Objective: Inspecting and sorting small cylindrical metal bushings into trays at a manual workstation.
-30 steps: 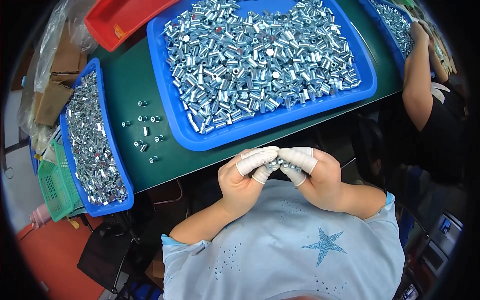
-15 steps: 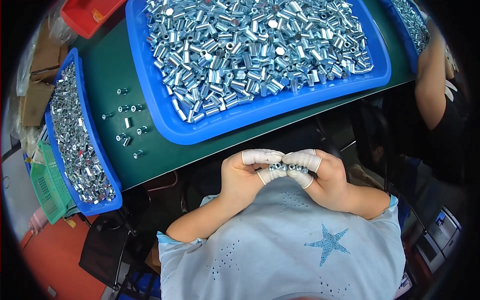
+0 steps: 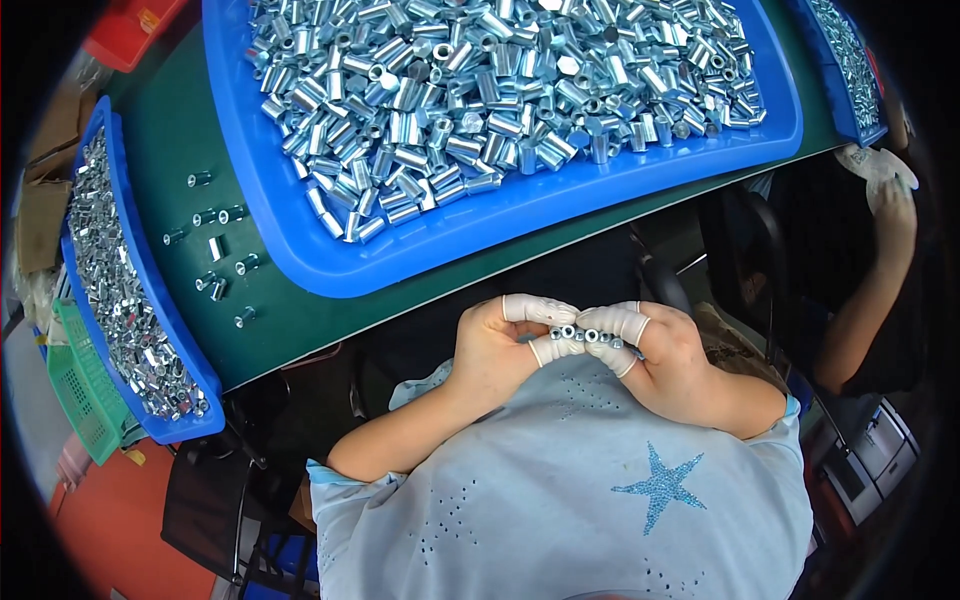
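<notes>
My left hand [image 3: 498,345] and my right hand [image 3: 662,345] meet in front of my chest, with white finger covers on thumbs and forefingers. Between the pinched fingers sits a short row of small metal sleeves [image 3: 591,336], their round hollow ends facing up toward me. Both hands grip this row, the left at one end and the right at the other. Beyond them a large blue tray [image 3: 400,265] is heaped with the same shiny sleeves [image 3: 480,110]. Several loose sleeves [image 3: 216,248] lie on the green table left of that tray.
A narrower blue tray [image 3: 150,330] of small metal parts stands at the left, beside a green basket [image 3: 85,390]. Another blue tray [image 3: 835,80] is at the far right. There a co-worker's arm [image 3: 870,300] shows, its hand in a white glove. A red bin [image 3: 125,35] stands far left.
My view has shifted slightly, so the table and trays sit further left. My hands still hold the row together. The co-worker's arm has swung lower, and its gloved hand now shows.
</notes>
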{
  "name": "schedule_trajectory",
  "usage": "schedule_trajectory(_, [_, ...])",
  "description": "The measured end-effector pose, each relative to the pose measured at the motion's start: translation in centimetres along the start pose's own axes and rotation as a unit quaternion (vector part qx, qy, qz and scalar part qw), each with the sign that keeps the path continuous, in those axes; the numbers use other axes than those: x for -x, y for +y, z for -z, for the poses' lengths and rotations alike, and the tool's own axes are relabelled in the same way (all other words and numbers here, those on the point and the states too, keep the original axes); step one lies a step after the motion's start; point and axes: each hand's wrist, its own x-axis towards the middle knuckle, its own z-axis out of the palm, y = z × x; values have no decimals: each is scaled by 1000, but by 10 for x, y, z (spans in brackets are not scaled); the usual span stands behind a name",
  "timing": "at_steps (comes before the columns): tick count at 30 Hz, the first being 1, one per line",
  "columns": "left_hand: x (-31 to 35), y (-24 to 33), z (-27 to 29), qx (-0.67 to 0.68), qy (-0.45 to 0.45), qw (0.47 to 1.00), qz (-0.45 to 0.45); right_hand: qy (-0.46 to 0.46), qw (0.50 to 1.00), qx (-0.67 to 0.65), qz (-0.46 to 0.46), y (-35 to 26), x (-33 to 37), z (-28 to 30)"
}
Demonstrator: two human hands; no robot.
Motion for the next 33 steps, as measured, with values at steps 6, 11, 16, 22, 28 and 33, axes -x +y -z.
schedule_trajectory(6, [-1,-5,0,-10,-10,1000,13,-11,1000,1,-25,1,2,0])
schedule_trajectory(11, [0,-7,2,-32,-17,999,0,-22,999,-4,-32,1,2,1])
schedule_trajectory(16, [0,-11,3,-62,-24,997,-42,-37,998,0,-44,1,3,2])
schedule_trajectory(22, [1,-11,5,-87,-28,995,-47,-39,998,-2,-45,2,3,2])
schedule_trajectory(28, [0,-13,3,-66,-12,997,-46,-45,998,-6,-41,4,4,2])
schedule_trajectory(33, [1,-13,4,-73,-12,997,-37,-57,997,-4,-47,4,3,3])
